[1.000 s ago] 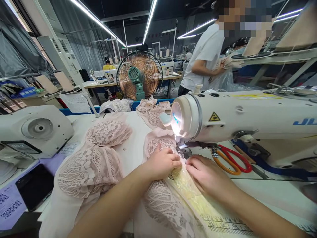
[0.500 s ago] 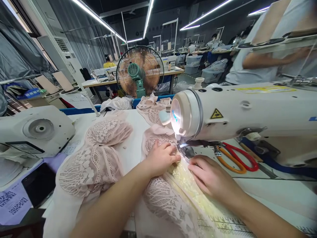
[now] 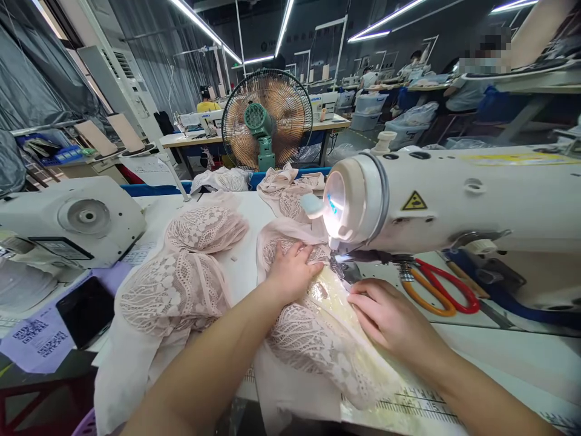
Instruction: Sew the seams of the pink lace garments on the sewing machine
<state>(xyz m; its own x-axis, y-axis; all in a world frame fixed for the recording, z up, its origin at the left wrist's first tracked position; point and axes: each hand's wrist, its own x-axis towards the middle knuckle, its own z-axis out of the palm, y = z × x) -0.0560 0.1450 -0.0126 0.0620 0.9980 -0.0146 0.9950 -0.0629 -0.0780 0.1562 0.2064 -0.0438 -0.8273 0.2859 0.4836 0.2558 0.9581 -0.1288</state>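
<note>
A pale pink lace bra (image 3: 308, 345) lies under the needle area of a white sewing machine (image 3: 436, 194). My left hand (image 3: 293, 272) rests flat on its lace, fingers spread, left of the presser foot (image 3: 342, 269). With thumb and fingers pinched together, my right hand (image 3: 385, 312) holds the bra's edge just right of the foot. Between the hands, the shiny yellowish strip (image 3: 324, 287) of the work catches the machine's lamp light. More lace bras (image 3: 177, 284) lie heaped to the left of my left forearm.
Orange-handled and red-handled scissors (image 3: 447, 287) lie under the machine arm. At the left are a second machine head (image 3: 91, 218), a black phone (image 3: 86, 312) and a purple paper (image 3: 39, 342). A large fan (image 3: 267, 121) stands beyond the table. Ruler markings (image 3: 417, 402) run along the front.
My view has shifted slightly, so the scene sits further right. The co-worker standing at the right has left that spot. The bra's near end has shifted; both hands keep nearly the same places.
</note>
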